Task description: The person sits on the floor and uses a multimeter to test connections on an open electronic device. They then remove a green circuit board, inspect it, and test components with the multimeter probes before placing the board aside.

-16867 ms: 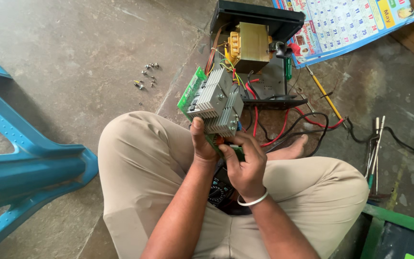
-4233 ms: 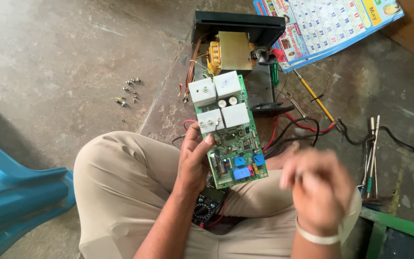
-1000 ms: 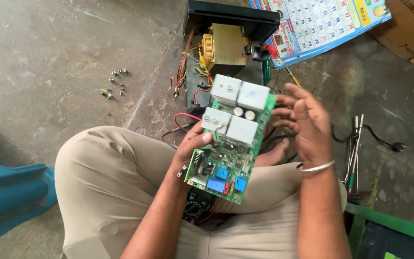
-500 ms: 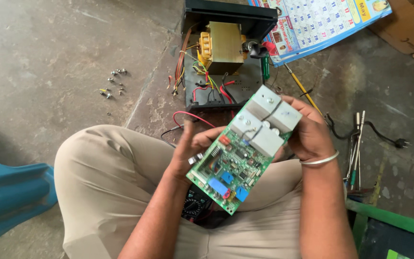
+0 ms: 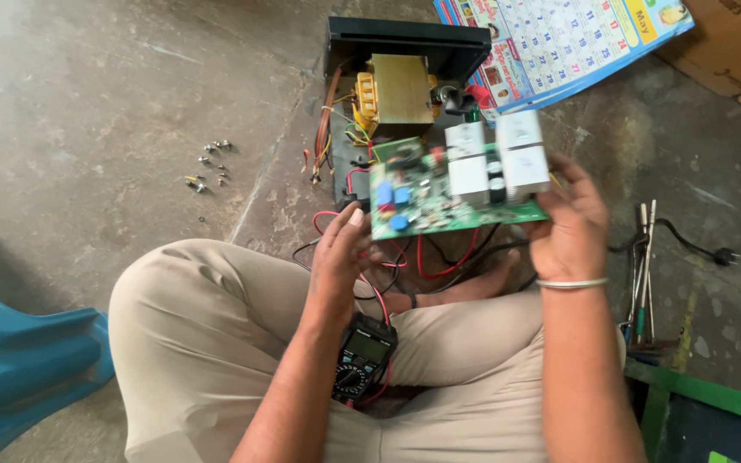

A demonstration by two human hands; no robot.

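A green circuit board (image 5: 439,193) with several white relays and blue parts is held level above my crossed legs. My right hand (image 5: 569,221) grips its right end, a metal bangle on the wrist. Just under the board's left edge is my left hand (image 5: 340,261), fingers loosely curled, thumb up near the board; whether it touches the board is unclear. Red and black wires (image 5: 439,257) hang below the board. A black multimeter (image 5: 364,358) lies on my lap beside my left forearm.
An opened black case (image 5: 405,43) with a yellow-wound transformer (image 5: 394,94) sits ahead on the concrete floor. Loose screws (image 5: 206,167) lie at the left, a calendar (image 5: 559,43) at the back right, hand tools (image 5: 643,274) at the right, a blue plastic chair (image 5: 19,360) at the left.
The board has been turned from a slant to level and moved away from me. My left hand has come off its lower end; my right hand now carries it.
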